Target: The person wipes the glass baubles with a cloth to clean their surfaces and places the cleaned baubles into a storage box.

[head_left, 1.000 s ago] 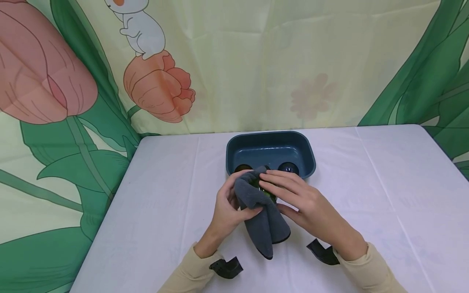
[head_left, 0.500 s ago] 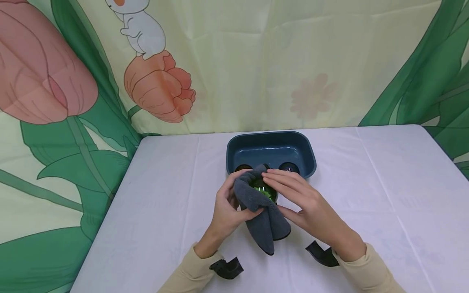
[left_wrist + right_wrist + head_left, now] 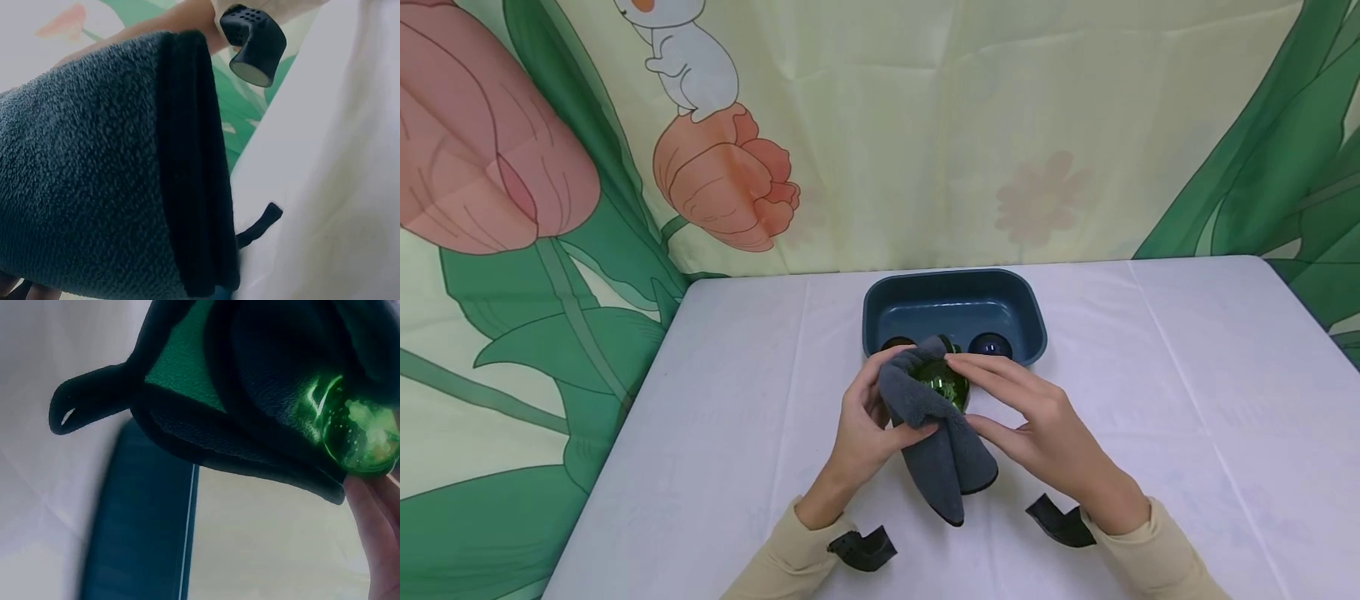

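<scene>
My left hand [image 3: 872, 412] grips a dark grey towelling cloth [image 3: 917, 408], thumb in front, two flaps hanging below it. Nested in the fold is a shiny green glass ball [image 3: 946, 383], its left side hidden by the cloth. Fingertips of my right hand [image 3: 1030, 408] lie at the ball's upper edge and the thumb at its lower edge, pinching it from the right. In the right wrist view the green ball [image 3: 362, 431] glows translucent beside the fingers, under the cloth's dark hem. The cloth [image 3: 94, 162] fills much of the left wrist view, with a small loop at its edge.
Behind the hands, a dark blue rectangular basin [image 3: 955, 287] stands on the white-covered table [image 3: 737, 400]. Inside its near side sit a dark blue ball [image 3: 990, 344] and a brownish ball [image 3: 897, 342]. A flowered curtain [image 3: 880, 142] hangs beyond the table's far edge.
The right fingers have drawn back a little to the right, and more of the green ball shows out of the cloth. The left hand keeps its hold in the same place.
</scene>
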Demonstrator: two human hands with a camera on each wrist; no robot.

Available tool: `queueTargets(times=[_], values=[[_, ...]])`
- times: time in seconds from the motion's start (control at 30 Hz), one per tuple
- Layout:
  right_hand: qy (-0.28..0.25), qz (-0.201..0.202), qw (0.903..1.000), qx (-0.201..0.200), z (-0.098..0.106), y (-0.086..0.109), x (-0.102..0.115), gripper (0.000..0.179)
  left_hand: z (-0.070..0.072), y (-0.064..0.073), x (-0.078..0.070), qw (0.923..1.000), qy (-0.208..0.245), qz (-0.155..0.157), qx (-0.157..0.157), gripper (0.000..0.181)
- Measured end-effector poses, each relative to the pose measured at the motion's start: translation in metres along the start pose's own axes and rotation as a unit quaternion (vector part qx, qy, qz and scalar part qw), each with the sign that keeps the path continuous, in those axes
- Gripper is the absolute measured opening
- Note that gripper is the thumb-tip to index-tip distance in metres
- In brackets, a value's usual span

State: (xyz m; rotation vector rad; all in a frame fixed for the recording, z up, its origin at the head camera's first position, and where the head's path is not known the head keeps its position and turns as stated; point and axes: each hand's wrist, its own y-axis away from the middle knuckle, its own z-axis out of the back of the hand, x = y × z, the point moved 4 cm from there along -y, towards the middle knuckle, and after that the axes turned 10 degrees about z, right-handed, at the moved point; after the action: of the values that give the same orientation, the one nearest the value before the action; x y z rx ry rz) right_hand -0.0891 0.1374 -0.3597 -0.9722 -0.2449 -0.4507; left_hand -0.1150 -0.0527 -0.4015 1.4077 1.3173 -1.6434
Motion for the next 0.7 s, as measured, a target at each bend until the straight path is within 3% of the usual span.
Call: queueTargets(times=[0.13, 0.27, 0.5, 0.7], values=[[-0.012, -0.026, 0.9996, 0.007, -0.0009, 0.0020, -0.0024, 0.057, 0.0012, 0.0000, 0.0004, 0.9999, -0.009, -0.002, -0.006, 0.075], [-0.009, -0.002, 0.9999, 0.009, -0.0009, 0.0007, -0.0025, 0.053, 0.0008, -0.0001, 0.0004, 0.9998, -0.015, -0.007, -0.013, 0.075], [0.020, 0.076, 0.9965, 0.028, -0.0031, -0.0030, 0.0009, 0.048, -0.0022, 0.0008, -0.0007, 0.9998, -0.010, -0.013, -0.011, 0.075], [0.043, 0.083, 0.9948, 0.039, -0.0047, -0.0027, 0.0026, 0.046, -0.0025, 0.0009, -0.0010, 0.9999, -0.006, -0.005, -0.007, 0.075]])
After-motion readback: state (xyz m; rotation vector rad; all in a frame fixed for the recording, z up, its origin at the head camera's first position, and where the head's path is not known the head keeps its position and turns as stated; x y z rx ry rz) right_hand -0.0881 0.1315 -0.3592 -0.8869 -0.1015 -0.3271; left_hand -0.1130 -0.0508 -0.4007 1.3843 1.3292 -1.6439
